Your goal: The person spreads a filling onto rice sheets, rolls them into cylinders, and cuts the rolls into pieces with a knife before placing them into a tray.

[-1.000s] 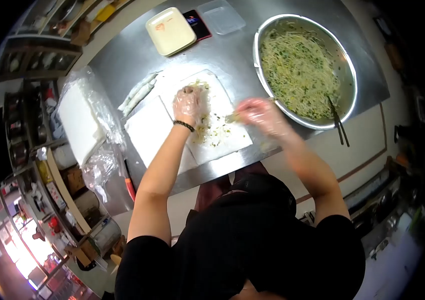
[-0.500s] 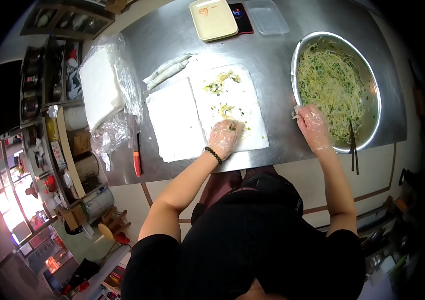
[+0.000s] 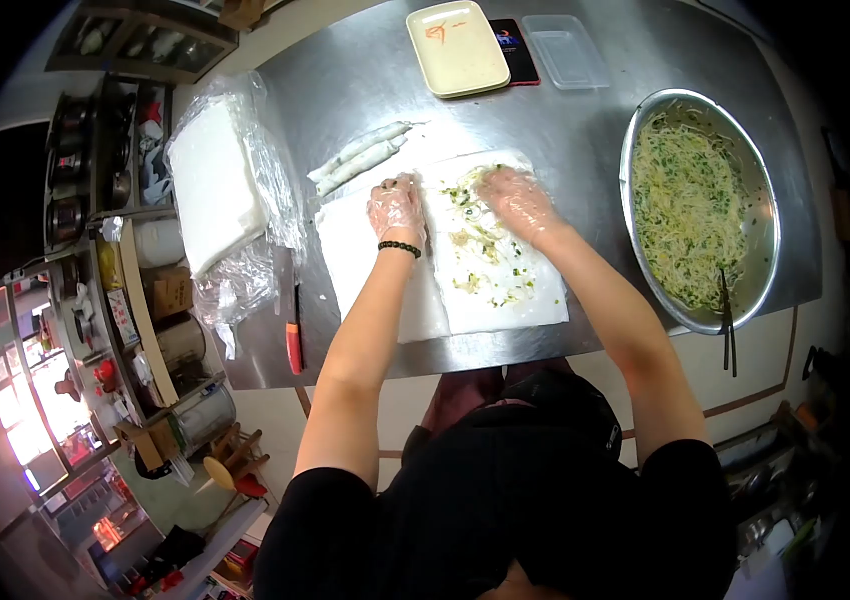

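Two flat stacks of thin white sheets lie side by side: the left stack [image 3: 350, 262] and the right stack [image 3: 532, 300]. Shredded vegetable filling [image 3: 490, 245] with green bits is scattered down the right stack. My left hand [image 3: 397, 207], in a clear plastic glove, rests at the far inner part of the left stack, its fingers curled; what they hold, if anything, is hidden. My right hand [image 3: 520, 202], also gloved, is at the far part of the right stack, fingers bent together over the filling. Finished-looking white rolls [image 3: 360, 158] lie just beyond the left stack.
A big steel bowl [image 3: 628, 185] of shredded filling stands at the right, with chopsticks [image 3: 727, 325] over its near rim. Left are a plastic-wrapped sheet stack [image 3: 213, 185] and a red-handled knife [image 3: 293, 345]. A cream tray [image 3: 457, 50], phone [image 3: 515, 52] and clear container [image 3: 567, 52] sit at the back.
My right hand has moved left from the bowl's edge to the right stack. My left hand has gone from the filling to the left stack. The camera view has shifted slightly.
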